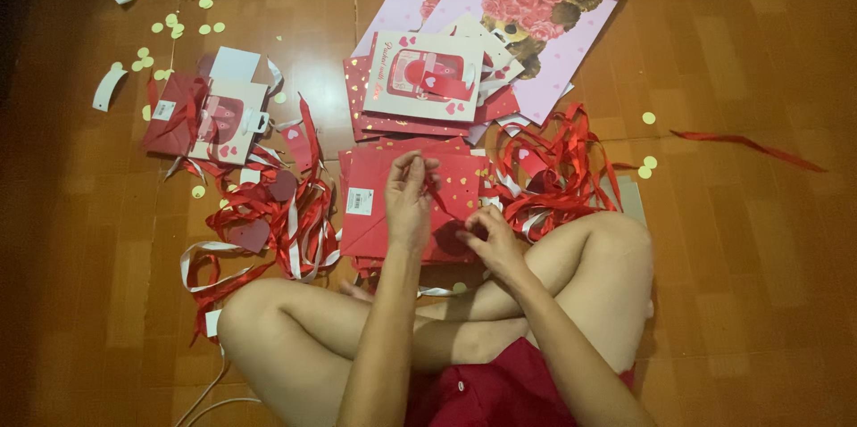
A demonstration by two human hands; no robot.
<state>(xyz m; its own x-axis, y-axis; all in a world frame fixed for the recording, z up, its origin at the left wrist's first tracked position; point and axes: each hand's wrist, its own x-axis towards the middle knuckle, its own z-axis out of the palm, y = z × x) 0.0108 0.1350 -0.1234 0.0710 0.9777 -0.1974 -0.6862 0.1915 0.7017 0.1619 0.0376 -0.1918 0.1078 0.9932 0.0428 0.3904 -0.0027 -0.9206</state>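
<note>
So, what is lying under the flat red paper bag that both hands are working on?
Under the flat red paper bag, edges of more flat red bags show, stacked on the wooden floor. How many there are is hidden by the top bag and the hands.

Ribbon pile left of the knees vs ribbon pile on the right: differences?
The left ribbon pile mixes red and white strands; the right ribbon pile looks almost all red. The left one sprawls wide and loose toward the knee; the right one is bunched tighter, beside the red bag that both hands work on. Both lie tangled on the wooden floor.
</note>
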